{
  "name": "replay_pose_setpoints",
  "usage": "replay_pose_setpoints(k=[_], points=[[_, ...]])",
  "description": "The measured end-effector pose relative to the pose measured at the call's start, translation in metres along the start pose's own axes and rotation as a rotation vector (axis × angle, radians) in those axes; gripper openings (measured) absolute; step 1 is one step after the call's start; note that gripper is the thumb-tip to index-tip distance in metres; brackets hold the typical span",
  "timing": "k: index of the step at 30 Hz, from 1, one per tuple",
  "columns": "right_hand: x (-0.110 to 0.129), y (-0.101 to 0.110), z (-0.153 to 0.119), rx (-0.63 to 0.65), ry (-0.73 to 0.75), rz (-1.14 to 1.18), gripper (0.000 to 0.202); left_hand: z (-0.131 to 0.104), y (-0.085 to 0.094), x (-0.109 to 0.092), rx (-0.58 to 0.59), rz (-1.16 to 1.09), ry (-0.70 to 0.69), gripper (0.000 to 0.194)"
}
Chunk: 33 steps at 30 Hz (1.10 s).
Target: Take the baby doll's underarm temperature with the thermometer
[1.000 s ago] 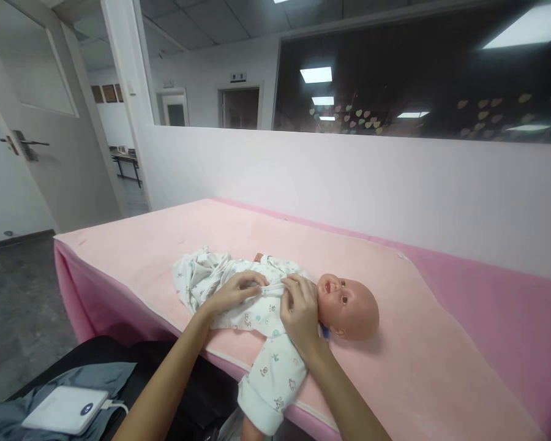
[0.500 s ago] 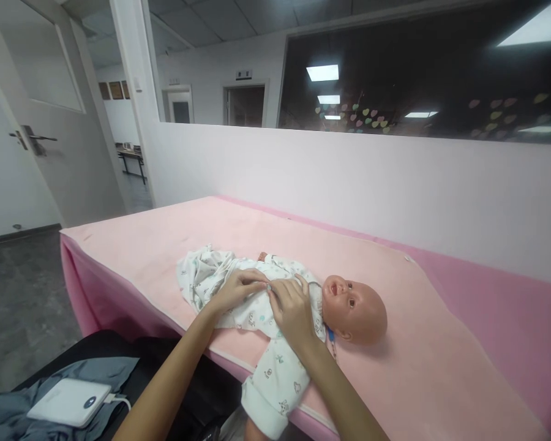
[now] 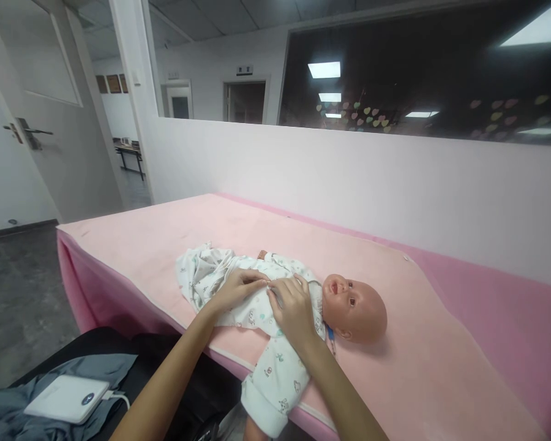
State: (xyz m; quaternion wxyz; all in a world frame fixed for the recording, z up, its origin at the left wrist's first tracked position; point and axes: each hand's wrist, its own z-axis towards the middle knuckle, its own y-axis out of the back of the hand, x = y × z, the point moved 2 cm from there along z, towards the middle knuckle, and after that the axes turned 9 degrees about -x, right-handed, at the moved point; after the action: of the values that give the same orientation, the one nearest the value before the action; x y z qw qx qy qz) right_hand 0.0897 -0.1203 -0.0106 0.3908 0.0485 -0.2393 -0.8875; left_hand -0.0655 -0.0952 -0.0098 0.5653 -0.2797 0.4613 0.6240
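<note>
A baby doll [image 3: 359, 309] lies on its back on the pink-covered table, its head toward the right. It wears a white printed baby outfit [image 3: 252, 311], with one sleeve [image 3: 275, 380] hanging over the table's near edge. My left hand [image 3: 239, 288] pinches the front of the outfit at the doll's middle. Close against it, my right hand [image 3: 294, 306] lies over the chest, its thumb and fingertips closed on the same spot of cloth. Fingertips of both hands nearly meet, and the small part between them is hidden. A blue tab [image 3: 331, 334] shows beside the doll's neck.
The pink table cover [image 3: 156, 226] runs back to a white wall [image 3: 349, 177] with a window above. At lower left, a white power bank [image 3: 67, 398] with a cable rests on grey cloth over my lap. A door [image 3: 50, 122] stands at the left.
Both hands stay at the same place on the outfit, with only slight finger movement. The view has shifted very little.
</note>
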Motion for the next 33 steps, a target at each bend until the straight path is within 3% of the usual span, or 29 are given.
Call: replay_pose_setpoints(k=[11, 18, 28, 33], points=[[0.0021, -0.0008, -0.0012, -0.028, 0.005, -0.070, 0.014, 0.0005, 0.0008, 0.0023, 0.010, 0.082, -0.079, 0.022], [0.0039, 0.0022, -0.0034, -0.076, -0.010, -0.111, 0.009, -0.0015, 0.0010, 0.0022, 0.012, -0.025, -0.089, 0.018], [0.0036, 0.0036, -0.0044, -0.107, -0.002, -0.146, 0.013, -0.0026, 0.0002, 0.0024, -0.004, 0.017, -0.138, 0.019], [0.0041, 0.0041, -0.0035, -0.124, -0.024, -0.076, 0.015, -0.0037, 0.0032, 0.0057, -0.092, 0.127, -0.156, 0.022]])
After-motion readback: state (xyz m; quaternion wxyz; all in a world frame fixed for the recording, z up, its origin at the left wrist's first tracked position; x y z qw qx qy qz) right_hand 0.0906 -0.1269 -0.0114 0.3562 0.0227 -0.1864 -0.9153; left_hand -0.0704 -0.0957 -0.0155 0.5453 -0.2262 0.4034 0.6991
